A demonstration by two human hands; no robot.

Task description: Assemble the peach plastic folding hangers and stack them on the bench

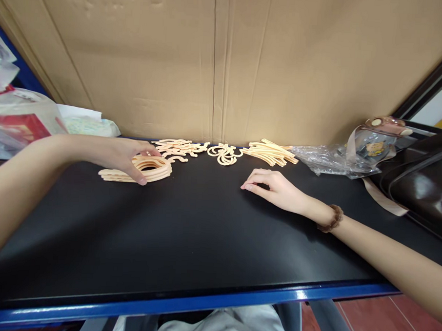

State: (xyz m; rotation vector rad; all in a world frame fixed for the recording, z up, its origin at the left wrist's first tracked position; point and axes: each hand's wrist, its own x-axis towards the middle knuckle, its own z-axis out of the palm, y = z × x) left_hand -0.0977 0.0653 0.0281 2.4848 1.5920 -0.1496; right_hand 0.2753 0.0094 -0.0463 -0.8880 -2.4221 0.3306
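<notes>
At the left, my left hand (pixel 122 157) grips a stack of flat, beige ring-shaped pieces with straight tails (pixel 156 172). Its thumb presses the near side of the stack while the fingers reach over the far side. My right hand (pixel 269 187) rests on the black tabletop (pixel 196 232), fingers curled in to the thumb, and nothing shows in it. Beyond the hands, along the back, lie a heap of wavy beige pieces (pixel 181 148), a small pile of curved beige pieces (pixel 227 154) and a bundle of straight beige strips (pixel 271 153).
A cardboard wall (pixel 174 61) closes off the back. Plastic bags (pixel 21 118) and a white packet (pixel 89 123) stand at the left. On the right are crumpled clear plastic (pixel 324 158), a clear bottle with a strap (pixel 372 143) and a dark brown bag (pixel 421 179). A blue edge (pixel 200 301) borders the table's front.
</notes>
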